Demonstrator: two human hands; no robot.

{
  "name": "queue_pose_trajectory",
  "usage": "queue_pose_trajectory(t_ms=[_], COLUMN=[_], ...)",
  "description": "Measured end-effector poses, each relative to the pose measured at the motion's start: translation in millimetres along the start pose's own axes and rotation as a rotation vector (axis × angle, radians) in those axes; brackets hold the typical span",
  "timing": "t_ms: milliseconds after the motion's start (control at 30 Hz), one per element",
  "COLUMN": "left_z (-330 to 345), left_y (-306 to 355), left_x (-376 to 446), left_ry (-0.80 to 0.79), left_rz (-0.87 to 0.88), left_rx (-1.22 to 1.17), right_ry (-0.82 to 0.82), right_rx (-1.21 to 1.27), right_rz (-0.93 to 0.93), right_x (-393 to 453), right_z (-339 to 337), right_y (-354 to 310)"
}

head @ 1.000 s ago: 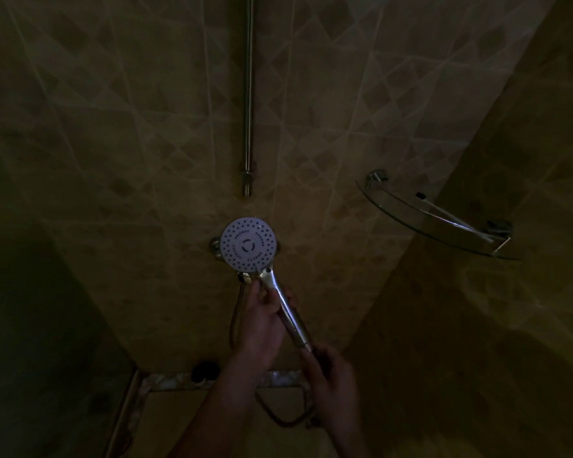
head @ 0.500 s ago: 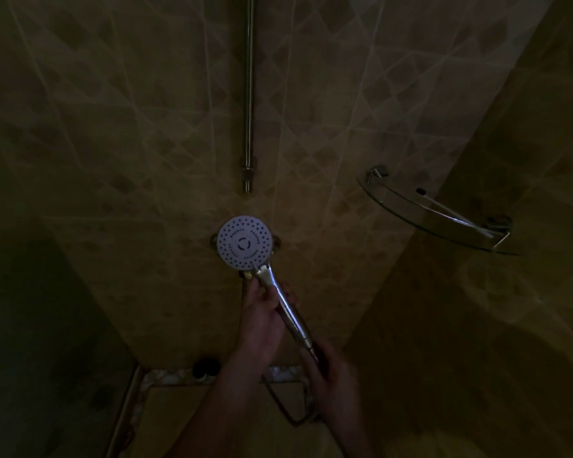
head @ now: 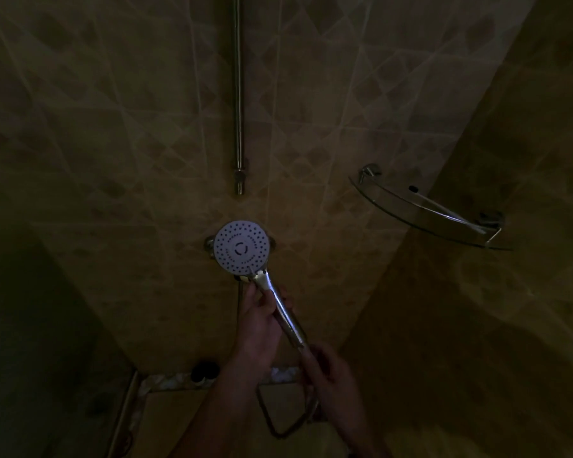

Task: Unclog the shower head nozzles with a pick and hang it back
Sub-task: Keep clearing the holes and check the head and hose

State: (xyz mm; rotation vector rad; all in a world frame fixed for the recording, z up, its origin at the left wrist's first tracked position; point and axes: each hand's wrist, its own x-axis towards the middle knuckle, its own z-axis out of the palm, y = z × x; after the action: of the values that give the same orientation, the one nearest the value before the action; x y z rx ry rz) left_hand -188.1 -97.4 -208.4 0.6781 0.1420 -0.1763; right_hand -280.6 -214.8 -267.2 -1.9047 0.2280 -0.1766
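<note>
— Where are we standing?

— In a dim shower corner. Tan walls tiled in a diamond pattern meet on our right, and a metal riser rail runs straight up the middle. A glass corner shelf sits on chrome brackets to the right.

— And the shower head?

— Out in front of us, its white nozzle face turned toward us, just below the rail's end. Our left hand wraps its fingers round the chrome handle. Our right hand curls about the handle's lower end, where the hose loops down over the floor.

— The pick?

— Too dark for us to tell.
</note>
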Motion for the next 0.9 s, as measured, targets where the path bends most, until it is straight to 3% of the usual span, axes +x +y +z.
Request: queue_pose_trajectory(t_ms=[133, 233, 333, 400, 467, 600, 700, 800, 900], left_z=[0.4, -1.0, -3.8, -3.6, -2.1, -1.7, -2.4, -4.7, -3.5], left_y=[-1.2, -1.7, -0.4, -0.7, 0.0, -0.8, -2.5, -1.2, 1.9], left_x=[1.2, 3.1, 4.5, 3.5, 3.4, 6.9, 7.7, 8.6, 7.8], left_ry=[0.031, 0.048, 0.032, 0.015, 0.025, 0.060, 0.047, 0.038, 0.008], left_rz=[0.007, 0.004, -0.004, -0.006, -0.002, 0.007, 0.001, -0.005, -0.003], left_rx=[0.035, 0.032, 0.004, 0.003, -0.008, -0.029, -0.019, 0.013, 0.039], right_ry=[0.084, 0.085, -0.090, -0.183, -0.179, -0.016, 0.114, 0.114, -0.013], right_rx=[-0.542, -0.339, 0.181, 0.341, 0.204, -0.161, -0.409, -0.380, -0.009], right_rz=[-0.282, -0.251, 0.115, 0.287, 0.251, -0.097, -0.207, -0.223, -0.062], right_x=[-2.2, -2.9, 1.0, 5.9, 7.9, 1.1, -0.9, -1.9, -0.3], right_z=[1.4, 3.7, 0.7, -2.6, -4.2, 2.1, 6.3, 9.8, 7.8], right_y=[6.2, 0.1, -8.9, -7.0, -6.2, -11.2, -8.8, -6.1, -12.2])
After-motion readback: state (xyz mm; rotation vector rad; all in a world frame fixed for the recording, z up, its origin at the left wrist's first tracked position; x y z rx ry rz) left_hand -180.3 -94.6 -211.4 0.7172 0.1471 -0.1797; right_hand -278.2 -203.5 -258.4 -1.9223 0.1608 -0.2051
